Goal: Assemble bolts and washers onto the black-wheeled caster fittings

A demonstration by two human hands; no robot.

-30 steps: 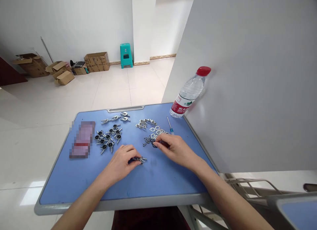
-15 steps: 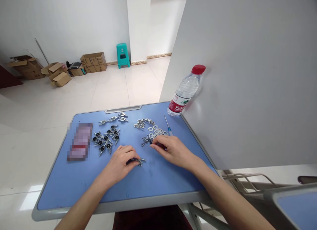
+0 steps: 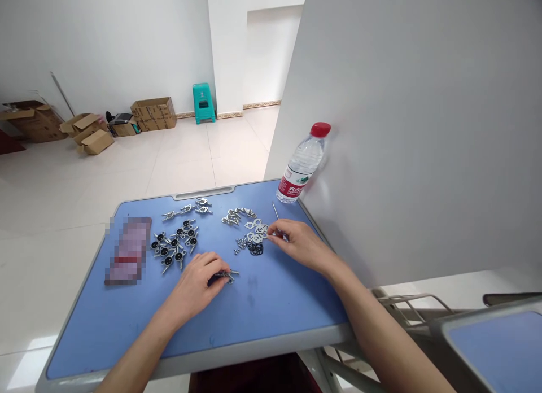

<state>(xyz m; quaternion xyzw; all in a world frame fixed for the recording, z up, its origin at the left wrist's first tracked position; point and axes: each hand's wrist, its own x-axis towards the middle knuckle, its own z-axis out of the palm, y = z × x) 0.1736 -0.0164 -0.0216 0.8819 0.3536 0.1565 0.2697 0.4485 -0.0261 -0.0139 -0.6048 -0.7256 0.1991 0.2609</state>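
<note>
My left hand point(image 3: 204, 277) is closed around a small metal fitting with a pin-like end point(image 3: 231, 276), low over the front middle of the table; the fingers hide most of it. My right hand point(image 3: 300, 243) pinches at the right edge of a pile of flat two-lobed metal plates point(image 3: 256, 226), thumb and forefinger on a plate there. Just in front of that pile lie black rubber rings point(image 3: 255, 248) and small steel screws or balls point(image 3: 240, 244), too small to tell. Silver curved clips point(image 3: 232, 218) lie behind them. Left of these is a cluster of metal fittings with black round centres point(image 3: 174, 243).
Several fork-shaped metal parts point(image 3: 186, 209) lie at the table's back. A blurred purple packet point(image 3: 129, 250) lies left. A screwdriver point(image 3: 275, 210) is partly behind my right hand. A water bottle point(image 3: 302, 170) leans on the grey panel point(image 3: 402, 144) along the table's right side.
My right hand has moved from the black rings to the flat plates, uncovering the rings. The left hand keeps its fitting in much the same place. The whole view has shifted slightly.
</note>
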